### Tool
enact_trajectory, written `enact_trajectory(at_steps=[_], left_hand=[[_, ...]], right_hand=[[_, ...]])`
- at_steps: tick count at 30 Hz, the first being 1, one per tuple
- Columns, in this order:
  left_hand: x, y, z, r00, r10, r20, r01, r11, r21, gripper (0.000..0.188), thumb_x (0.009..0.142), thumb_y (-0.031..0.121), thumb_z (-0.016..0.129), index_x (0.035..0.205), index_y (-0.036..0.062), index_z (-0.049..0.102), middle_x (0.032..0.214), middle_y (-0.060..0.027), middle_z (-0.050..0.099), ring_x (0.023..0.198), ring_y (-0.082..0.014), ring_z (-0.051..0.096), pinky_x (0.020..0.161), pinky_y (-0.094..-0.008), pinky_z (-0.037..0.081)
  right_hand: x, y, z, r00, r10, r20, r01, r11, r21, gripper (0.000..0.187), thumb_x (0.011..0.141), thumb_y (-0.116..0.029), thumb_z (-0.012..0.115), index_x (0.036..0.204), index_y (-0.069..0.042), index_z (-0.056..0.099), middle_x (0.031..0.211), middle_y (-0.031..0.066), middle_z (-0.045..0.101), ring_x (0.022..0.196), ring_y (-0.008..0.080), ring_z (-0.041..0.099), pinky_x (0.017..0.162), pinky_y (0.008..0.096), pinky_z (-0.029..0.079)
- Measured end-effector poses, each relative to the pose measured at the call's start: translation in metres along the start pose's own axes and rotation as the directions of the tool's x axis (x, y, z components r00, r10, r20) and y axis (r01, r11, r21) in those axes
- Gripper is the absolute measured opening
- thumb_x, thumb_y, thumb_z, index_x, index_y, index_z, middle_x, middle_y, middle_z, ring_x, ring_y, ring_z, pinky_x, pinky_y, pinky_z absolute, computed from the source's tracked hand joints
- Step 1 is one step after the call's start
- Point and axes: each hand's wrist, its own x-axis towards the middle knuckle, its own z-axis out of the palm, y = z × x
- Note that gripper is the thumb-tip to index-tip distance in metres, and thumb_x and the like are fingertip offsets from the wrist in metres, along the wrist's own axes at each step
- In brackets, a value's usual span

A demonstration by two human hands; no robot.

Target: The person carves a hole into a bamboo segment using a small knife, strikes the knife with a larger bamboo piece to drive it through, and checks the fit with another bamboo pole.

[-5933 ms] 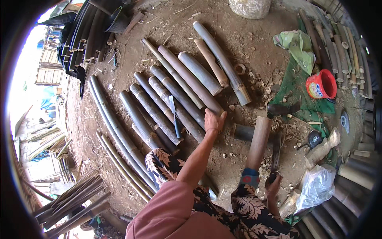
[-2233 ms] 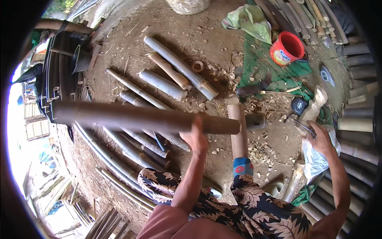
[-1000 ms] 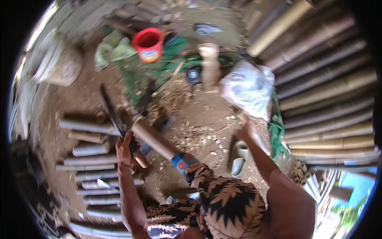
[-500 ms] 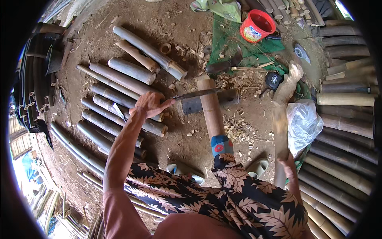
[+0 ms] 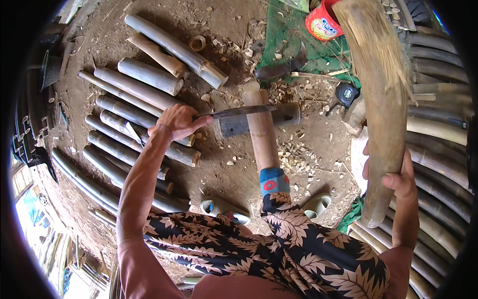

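Left hand point(image 5: 178, 122) is holding a knife point(image 5: 231, 113) aligned across mid-frame bamboo point(image 5: 262, 139), right hand point(image 5: 404, 179) gripping a club point(image 5: 382, 99), seemingly needing a square blow.

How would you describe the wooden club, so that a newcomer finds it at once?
Start from the bamboo poles stacked along the picture's right edge. In front of them, the right hand grips the wooden club near its lower end. Unlike the poles, its tan wood is frayed and splintered along one side.
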Motion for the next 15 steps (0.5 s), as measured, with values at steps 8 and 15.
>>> enact_trajectory(at_steps=[8,15], left_hand=[[-0.005,0.0,-0.003,1.0,-0.002,-0.007,0.002,0.999,0.032,0.079,0.083,0.079,0.041,0.065,0.0059,0.066,0.06,-0.0139,0.059,0.06,-0.0325,0.058,0.061,-0.0458,0.046],[-0.005,-0.004,0.004,1.0,0.008,-0.011,-0.008,0.999,0.042,0.079,0.084,0.079,0.039,0.06,0.0078,0.064,0.05,-0.0076,0.052,0.049,-0.0235,0.051,0.051,-0.0432,0.041]], right_hand=[[0.028,-0.002,0.009,0.999,-0.008,0.041,0.009,0.999,-0.033,0.089,0.065,-0.035,0.074,0.132,0.007,0.036,0.108,0.0185,0.057,0.076,0.0243,0.065,0.065,0.0347,0.054],[0.047,-0.001,0.017,0.994,0.059,0.087,-0.058,0.998,-0.024,0.095,0.064,-0.024,0.075,0.141,0.004,0.028,0.113,0.0182,0.056,0.089,0.0249,0.064,0.078,0.0372,0.053]])
